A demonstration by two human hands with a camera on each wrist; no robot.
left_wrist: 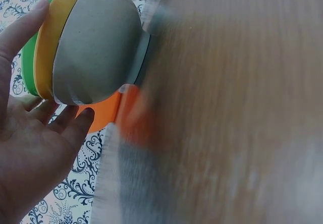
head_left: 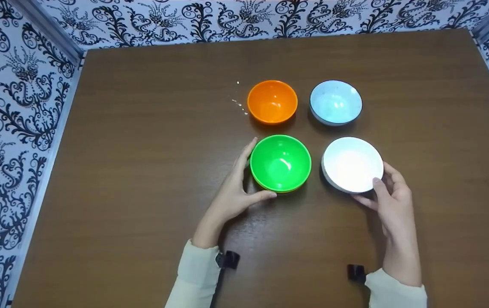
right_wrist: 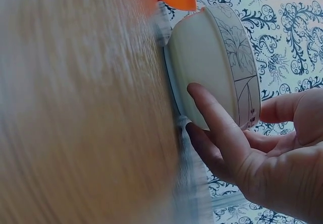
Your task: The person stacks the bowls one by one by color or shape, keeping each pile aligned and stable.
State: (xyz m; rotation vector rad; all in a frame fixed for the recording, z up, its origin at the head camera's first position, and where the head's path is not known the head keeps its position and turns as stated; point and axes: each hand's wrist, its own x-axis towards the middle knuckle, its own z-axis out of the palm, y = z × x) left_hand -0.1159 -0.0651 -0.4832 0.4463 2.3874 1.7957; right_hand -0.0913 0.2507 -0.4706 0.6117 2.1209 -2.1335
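Note:
My left hand (head_left: 233, 190) is spread beside a green bowl (head_left: 280, 162), thumb at the near rim and fingers along its left side. The left wrist view shows this green bowl nested over a yellow bowl (left_wrist: 55, 37), which sits in a grey-looking bowl (left_wrist: 101, 42) standing on the table. With thumb at the rim and fingers against the outside, my right hand (head_left: 394, 205) pinches a white bowl (head_left: 351, 164). A flower-patterned band (right_wrist: 237, 57) runs round this bowl's outside, and its base looks to rest on the table.
Behind them stand an orange bowl (head_left: 272, 102) and a light blue bowl (head_left: 336, 102). Several small white grains (head_left: 240, 105) lie left of the orange bowl. The brown wooden table (head_left: 150, 128) meets patterned walls (head_left: 26, 107) at its left, back and right edges.

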